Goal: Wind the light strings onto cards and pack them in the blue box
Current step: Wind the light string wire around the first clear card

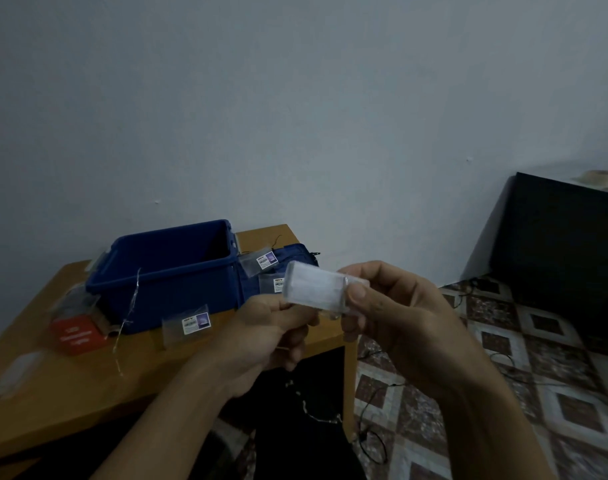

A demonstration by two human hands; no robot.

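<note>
A pale translucent card [314, 291] wrapped with fine light string is held up over the table's right edge. My right hand [396, 317] grips its right end between thumb and fingers. My left hand [271, 327] pinches its lower left corner, fingers curled. A strand of the light string [309, 407] hangs down below my hands. The open blue box [171, 268] stands on the wooden table [70, 386], behind and left of my hands. Another thin string [131, 313] drapes from the box's front rim onto the table.
Small labelled clear bags lie on the table [188, 325] and by the blue lid or pouch [295, 258] right of the box. A red carton [77, 336] sits at the left. A black cabinet [565, 251] stands at the right on patterned floor tiles [537, 393] with loose wires.
</note>
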